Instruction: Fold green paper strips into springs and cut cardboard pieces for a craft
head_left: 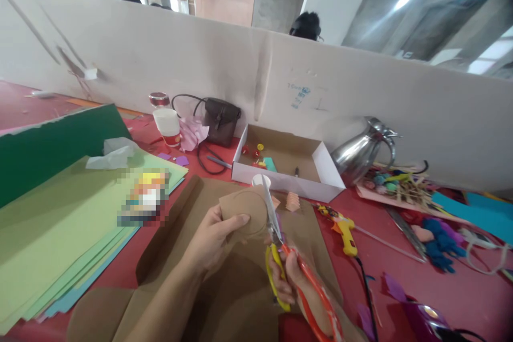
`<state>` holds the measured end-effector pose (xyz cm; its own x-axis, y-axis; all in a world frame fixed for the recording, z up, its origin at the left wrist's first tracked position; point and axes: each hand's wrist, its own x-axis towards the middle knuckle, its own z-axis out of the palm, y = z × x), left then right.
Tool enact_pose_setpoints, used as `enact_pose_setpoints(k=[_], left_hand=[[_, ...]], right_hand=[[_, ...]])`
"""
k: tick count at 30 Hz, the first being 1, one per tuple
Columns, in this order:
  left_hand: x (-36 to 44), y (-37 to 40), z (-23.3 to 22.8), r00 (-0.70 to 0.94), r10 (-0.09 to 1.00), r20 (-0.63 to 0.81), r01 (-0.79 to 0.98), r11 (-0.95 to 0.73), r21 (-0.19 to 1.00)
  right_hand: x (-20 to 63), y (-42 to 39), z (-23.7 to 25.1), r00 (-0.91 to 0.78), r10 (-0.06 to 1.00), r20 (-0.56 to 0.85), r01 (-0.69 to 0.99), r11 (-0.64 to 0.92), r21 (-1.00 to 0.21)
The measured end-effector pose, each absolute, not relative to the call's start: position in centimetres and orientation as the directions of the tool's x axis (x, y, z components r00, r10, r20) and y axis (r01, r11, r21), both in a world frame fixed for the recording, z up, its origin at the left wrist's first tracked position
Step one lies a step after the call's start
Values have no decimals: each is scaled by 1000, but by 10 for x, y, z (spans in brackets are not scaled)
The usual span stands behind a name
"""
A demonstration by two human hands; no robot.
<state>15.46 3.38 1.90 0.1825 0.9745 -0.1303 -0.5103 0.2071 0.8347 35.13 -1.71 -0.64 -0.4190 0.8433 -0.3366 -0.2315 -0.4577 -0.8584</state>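
Observation:
My left hand (212, 240) pinches a rounded piece of brown paper (244, 212) with a circle drawn on it, held up above a large brown sheet (224, 299). My right hand (286, 275) grips scissors (280, 246) with a yellow and a red handle. The blades point up and away and run along the right edge of the brown piece. A yellow hot glue gun (344, 227) lies just right of my right hand on the red table.
A stack of green and blue paper sheets (60, 230) lies at left. Behind stand an open white cardboard box (284, 163), a paper cup (168, 125), a dark handbag (220, 120) and a steel jug (360, 152). Craft bits clutter the right side (433, 214).

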Motion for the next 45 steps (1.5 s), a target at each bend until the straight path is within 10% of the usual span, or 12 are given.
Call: enact_pose_setpoints(k=[36, 45], left_hand=[[176, 27, 8, 239, 971, -7, -600, 153, 785], [188, 24, -1, 15, 999, -45, -552, 45, 832]], right_hand=[[336, -11, -28, -357, 886, -294, -383, -426, -820], [332, -11, -46, -421, 845, -329, -364, -490, -792]])
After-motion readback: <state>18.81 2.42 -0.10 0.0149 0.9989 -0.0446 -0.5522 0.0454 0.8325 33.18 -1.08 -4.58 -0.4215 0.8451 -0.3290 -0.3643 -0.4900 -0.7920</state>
